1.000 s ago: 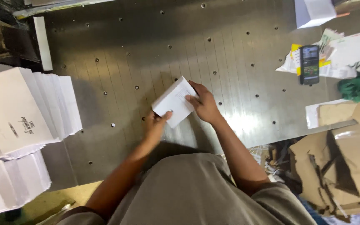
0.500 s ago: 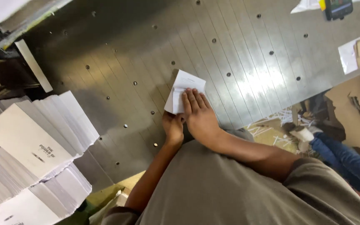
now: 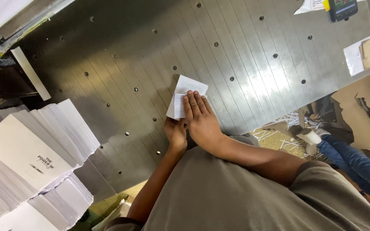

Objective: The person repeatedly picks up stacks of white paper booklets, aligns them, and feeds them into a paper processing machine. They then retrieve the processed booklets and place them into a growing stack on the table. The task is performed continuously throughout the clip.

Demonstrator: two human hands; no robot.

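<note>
A small stack of white printed sheets lies on the grey metal table studded with round holes. My right hand lies flat on top of the stack, fingers pressed together and pointing away from me. My left hand sits against the stack's near edge, partly tucked under the right hand, and its fingers are mostly hidden.
Tall piles of white booklets stand at the left. A white strip leans at the far left. A phone on papers lies at the top right. Cardboard scraps and another person's blue-trousered leg are at the right.
The stack was held up between both hands a second ago. It now lies flat on the table under my right hand. My view has swung to the left.
</note>
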